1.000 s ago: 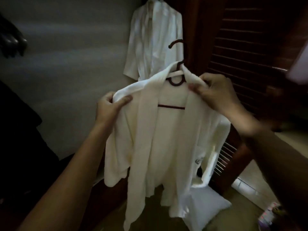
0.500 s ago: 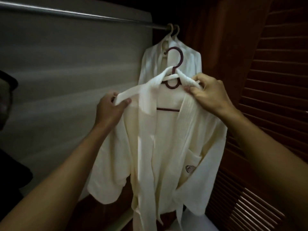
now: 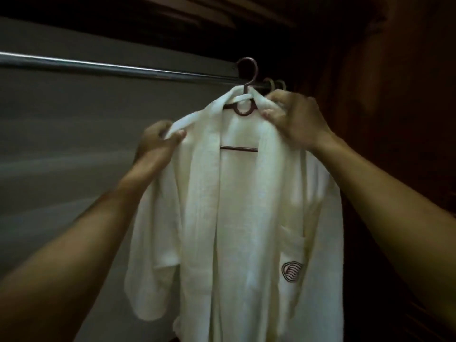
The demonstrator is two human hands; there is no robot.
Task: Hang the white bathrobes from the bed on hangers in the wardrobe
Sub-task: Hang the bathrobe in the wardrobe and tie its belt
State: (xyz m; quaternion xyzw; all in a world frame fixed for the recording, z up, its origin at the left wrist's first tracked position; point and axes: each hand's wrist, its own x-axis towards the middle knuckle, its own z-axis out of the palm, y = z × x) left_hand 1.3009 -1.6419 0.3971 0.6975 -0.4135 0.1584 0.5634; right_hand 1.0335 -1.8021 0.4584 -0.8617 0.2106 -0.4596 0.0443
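White bathrobe (image 3: 237, 218) is held up on a dark hanger (image 3: 243, 112) at the wardrobe rail (image 3: 98, 65).
Left grip (image 3: 158, 141) is clamped on the robe's shoulder edge; right grip (image 3: 293, 119) is clamped on the collar just beside the hanger neck. Robe is draped open-fronted, with an emblem (image 3: 292, 271) seen on the pocket. Hanger hook is raised at the rail, near two pale hooks (image 3: 275, 85); whether it is seated on the rail cannot be told. Dark wood is seen at right.
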